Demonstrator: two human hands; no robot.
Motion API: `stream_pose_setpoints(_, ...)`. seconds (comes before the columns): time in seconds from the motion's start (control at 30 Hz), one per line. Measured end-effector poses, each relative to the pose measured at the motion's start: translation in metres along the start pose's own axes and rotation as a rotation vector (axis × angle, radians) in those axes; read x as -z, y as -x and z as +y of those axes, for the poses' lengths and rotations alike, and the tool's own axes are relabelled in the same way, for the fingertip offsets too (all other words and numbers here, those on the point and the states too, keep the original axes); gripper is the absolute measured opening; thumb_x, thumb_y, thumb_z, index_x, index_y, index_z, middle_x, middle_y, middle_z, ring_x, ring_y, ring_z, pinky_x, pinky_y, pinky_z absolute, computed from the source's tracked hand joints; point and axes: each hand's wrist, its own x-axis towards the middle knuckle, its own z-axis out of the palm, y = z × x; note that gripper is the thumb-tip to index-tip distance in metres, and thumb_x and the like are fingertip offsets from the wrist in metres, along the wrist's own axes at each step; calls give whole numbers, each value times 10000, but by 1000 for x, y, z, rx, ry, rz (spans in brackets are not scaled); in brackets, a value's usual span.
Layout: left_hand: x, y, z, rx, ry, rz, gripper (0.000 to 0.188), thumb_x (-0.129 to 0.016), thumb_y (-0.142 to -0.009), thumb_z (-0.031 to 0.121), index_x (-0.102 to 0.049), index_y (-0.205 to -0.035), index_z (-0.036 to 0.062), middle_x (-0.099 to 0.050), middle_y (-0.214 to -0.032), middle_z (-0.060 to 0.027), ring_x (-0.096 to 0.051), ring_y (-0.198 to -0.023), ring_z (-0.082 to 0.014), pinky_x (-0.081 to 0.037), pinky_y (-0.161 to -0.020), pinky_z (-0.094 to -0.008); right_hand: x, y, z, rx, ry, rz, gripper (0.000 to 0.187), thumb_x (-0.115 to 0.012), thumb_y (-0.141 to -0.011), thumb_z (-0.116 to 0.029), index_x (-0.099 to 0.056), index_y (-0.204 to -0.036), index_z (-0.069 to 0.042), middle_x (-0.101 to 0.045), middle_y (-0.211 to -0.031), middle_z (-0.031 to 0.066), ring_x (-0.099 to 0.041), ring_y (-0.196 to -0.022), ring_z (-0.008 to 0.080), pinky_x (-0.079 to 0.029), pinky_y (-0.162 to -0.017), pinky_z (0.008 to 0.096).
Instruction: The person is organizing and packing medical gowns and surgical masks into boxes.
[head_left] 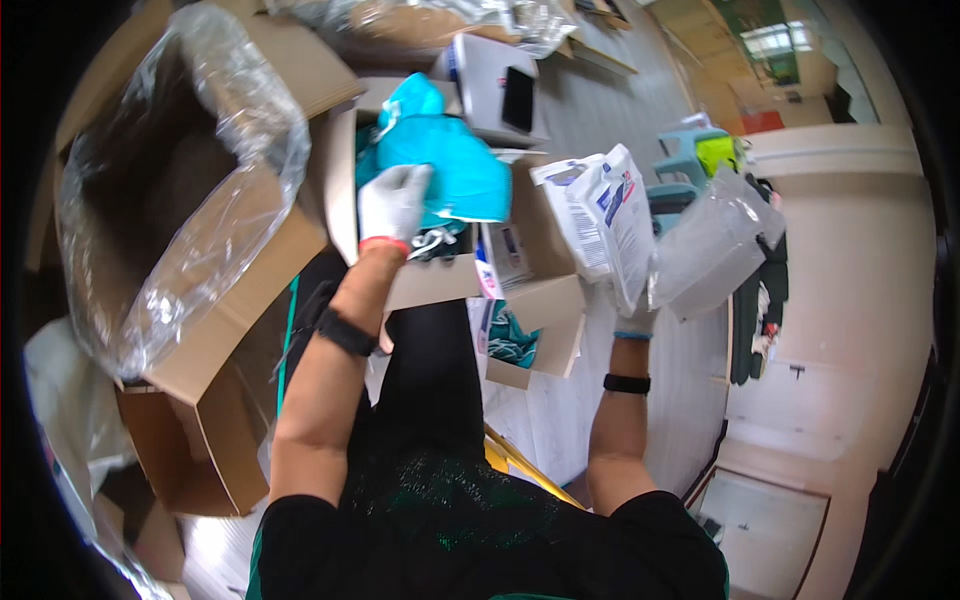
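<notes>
My left hand (393,203), in a white work glove, grips a bundle of turquoise cloth (440,155) and holds it over an open cardboard box (440,280). My right hand (634,318), also gloved, holds up a white printed plastic bag (600,222) together with a clear plastic bag (712,245) to the right of that box. More turquoise cloth (515,338) lies low in a smaller open box (555,340) between my arms. Each wrist wears a black band.
A large cardboard box lined with clear plastic film (180,200) stands open at the left. A white carton (495,90) sits behind the middle box. A teal stool (690,150) and dark garments (755,300) are at the right, by a beige wall.
</notes>
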Motion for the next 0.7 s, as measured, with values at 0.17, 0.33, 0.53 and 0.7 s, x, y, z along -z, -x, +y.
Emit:
stream_pose_setpoints(0.17,8,-10,-25,-212,-562,139,481,-660,-923,352,-630,-1272,21,-688,-1118,-209,-681,-953,-334,-522,-886,-400,-26,8,6,104,52,36,308,-550,-1016,-179,-577,-1273,-11,-611,-986,50,-605,-910,169,-515,-787,290)
stream_pose_setpoints(0.33,-11,36,20,-216,-222,-58,539,-704,-896,377,-611,-1286,17,-620,-1290,-213,-597,-1200,-298,-476,-984,-395,-66,-2,12,129,55,-2,278,-564,-1009,-169,-597,-1237,-13,-613,-955,31,-604,-863,149,-511,-743,276)
stream_pose_setpoints(0.53,-35,76,13,46,814,-753,652,-585,-999,426,-418,-1468,6,-544,-1341,-60,-538,-1190,-154,-462,-986,-310,-100,24,12,40,119,-258,243,-582,-1002,-158,-621,-1194,-15,-615,-918,7,-603,-807,125,-507,-690,260)
stream_pose_setpoints(0.7,-34,92,31,-136,968,-751,692,-682,-950,289,-351,-1474,-19,-499,-1406,-87,-495,-1253,-148,-428,-1022,-310,-121,38,-24,410,402,-344,143,-594,-1004,-140,-663,-1020,-15,-565,-758,-62,-494,-604,30,-405,-513,210)
